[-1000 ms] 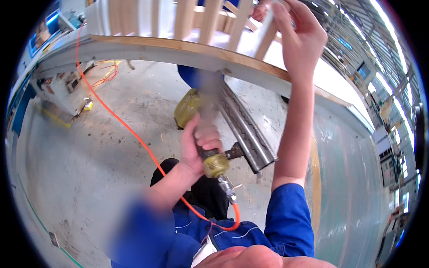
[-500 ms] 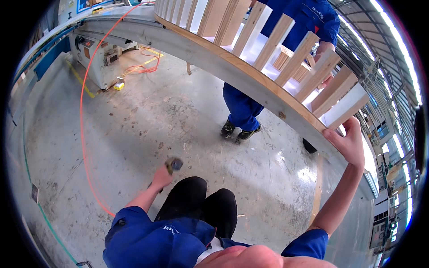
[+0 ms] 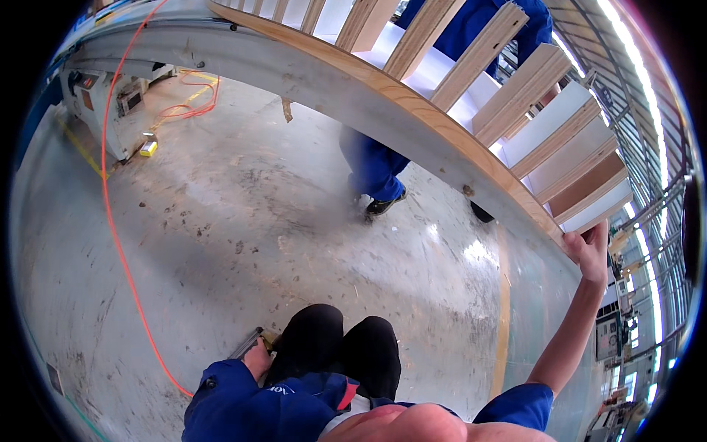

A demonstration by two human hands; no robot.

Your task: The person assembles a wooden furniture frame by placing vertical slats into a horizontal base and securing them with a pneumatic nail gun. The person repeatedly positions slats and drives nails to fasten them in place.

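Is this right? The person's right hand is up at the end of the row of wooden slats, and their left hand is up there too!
Not quite: the left hand isn't up there. The head view shows it low, beside the person's knee, holding a tool. The right hand is indeed at the end of the wooden slats.

Long grey-edged worktable (image 3: 199,55) above a scuffed concrete floor (image 3: 221,221)
Along the table's near edge lies a curved-looking wooden rail (image 3: 412,105) with a row of upright plywood slats (image 3: 482,55) behind it, some showing white faces, the white tabletop visible between them; on the floor below stand a pale machine cabinet (image 3: 103,110), a small yellow box (image 3: 149,149) beside its base, loops of orange hose (image 3: 199,113) and a dark shoe (image 3: 387,203)
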